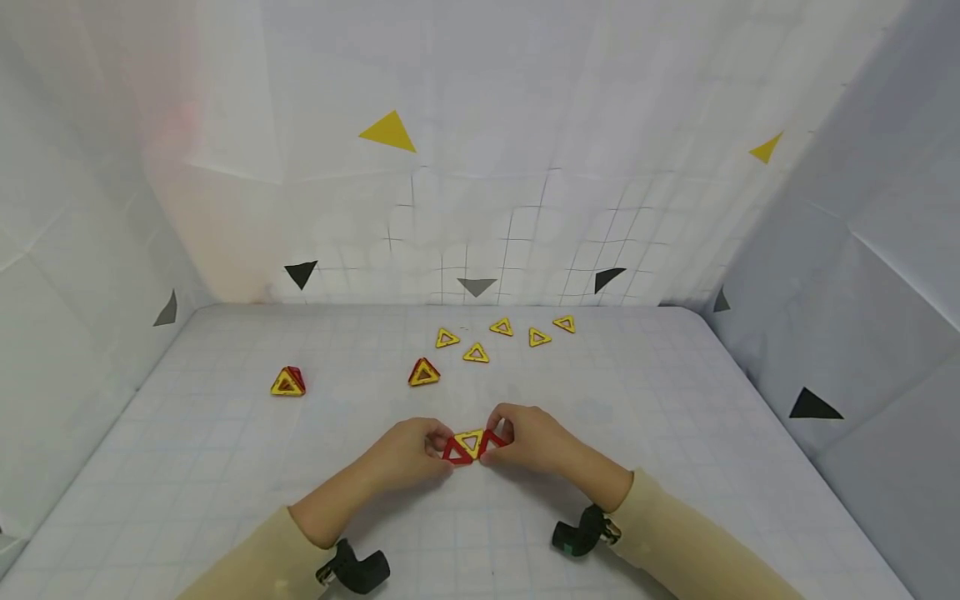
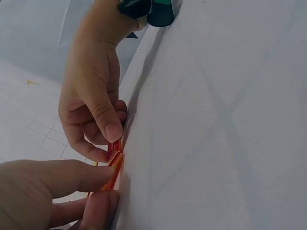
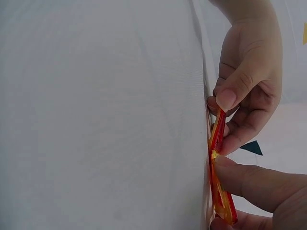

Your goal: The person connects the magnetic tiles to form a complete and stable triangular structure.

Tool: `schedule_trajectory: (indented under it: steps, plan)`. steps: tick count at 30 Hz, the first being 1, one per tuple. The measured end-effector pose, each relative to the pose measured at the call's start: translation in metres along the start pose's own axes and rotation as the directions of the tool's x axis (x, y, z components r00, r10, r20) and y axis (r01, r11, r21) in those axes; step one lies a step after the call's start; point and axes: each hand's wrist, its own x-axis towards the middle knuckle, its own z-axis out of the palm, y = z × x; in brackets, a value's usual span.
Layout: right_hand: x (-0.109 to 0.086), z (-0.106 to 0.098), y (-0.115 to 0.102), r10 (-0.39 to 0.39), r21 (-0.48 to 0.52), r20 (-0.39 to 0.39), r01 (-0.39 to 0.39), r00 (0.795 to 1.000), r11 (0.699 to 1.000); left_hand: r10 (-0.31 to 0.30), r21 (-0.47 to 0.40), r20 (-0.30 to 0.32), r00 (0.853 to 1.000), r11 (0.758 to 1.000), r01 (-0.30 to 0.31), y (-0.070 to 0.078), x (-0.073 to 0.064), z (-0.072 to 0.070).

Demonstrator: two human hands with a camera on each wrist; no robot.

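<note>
Three triangular magnetic tiles lie joined in a row: a yellow tile (image 1: 470, 434) between a left red tile (image 1: 457, 457) and a right red tile (image 1: 489, 438). My left hand (image 1: 414, 452) pinches the left red tile between thumb and fingers. At the other end, my right hand (image 1: 534, 437) pinches the right red tile. Both wrist views show the row edge-on and low over the white surface, with the left hand (image 2: 53, 191) and right hand (image 3: 252, 81) partly covering it. Whether the row touches the surface is unclear.
Two red and yellow pyramids stand beyond the hands, one pyramid (image 1: 287, 382) at the left and another pyramid (image 1: 424, 373) nearer the middle. Several loose yellow triangle tiles (image 1: 476, 358) lie toward the back of the white table (image 1: 660, 400). White sheets (image 1: 480, 192) enclose the back and sides.
</note>
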Motion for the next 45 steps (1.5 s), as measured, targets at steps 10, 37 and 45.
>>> schedule_trajectory:
  steps: [10,37,45]
  plan:
    - [-0.001,0.000,-0.002,-0.004,-0.004,-0.006,0.004,1.000,1.000,0.010,-0.005,-0.009,1.000,1.000,-0.010,0.005,-0.004,0.000]
    - [-0.001,-0.003,-0.004,-0.013,0.062,0.011,0.012,1.000,0.998,0.094,-0.045,-0.114,0.989,0.994,-0.100,-0.009,0.001,0.007]
    - [-0.001,-0.002,-0.009,-0.011,0.062,0.003,0.011,1.000,0.998,0.099,-0.008,-0.163,0.982,0.995,-0.102,-0.007,0.000,0.013]
